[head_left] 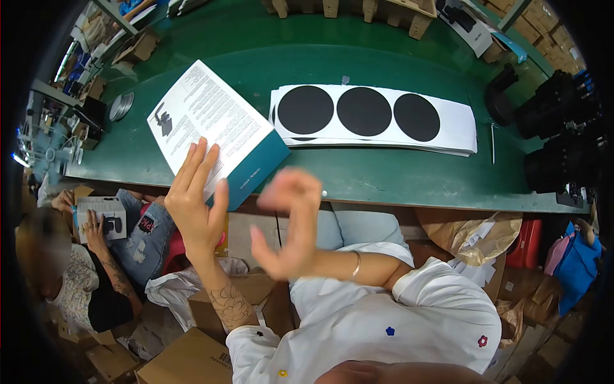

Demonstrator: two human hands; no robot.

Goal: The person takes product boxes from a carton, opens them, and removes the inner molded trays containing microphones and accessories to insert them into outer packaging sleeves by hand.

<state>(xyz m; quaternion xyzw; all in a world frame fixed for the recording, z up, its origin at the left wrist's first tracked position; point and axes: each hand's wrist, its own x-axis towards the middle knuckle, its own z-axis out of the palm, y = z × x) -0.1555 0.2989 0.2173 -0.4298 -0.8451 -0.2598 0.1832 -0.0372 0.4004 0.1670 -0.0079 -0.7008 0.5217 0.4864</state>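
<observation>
A white and teal product box [211,109] lies at an angle on the green table, with printed text and a small product picture on its upper face. My left hand [197,198] rests with outstretched fingers on the box's near part. Just right of the box's near corner, my right hand [291,224] is in the air, blurred by motion. Its fingers are curved and its thumb stands apart, with nothing seen between them. Beyond it on the table is a stack of white sheets [457,131] bearing three large black discs [363,111].
Black devices [555,105] stand at the table's right end, near a thin white stick [492,144]. Cardboard trays [400,14] line the back. At left, another person [96,256] holds a printed box [105,217]. Brown cartons [185,361] stand below.
</observation>
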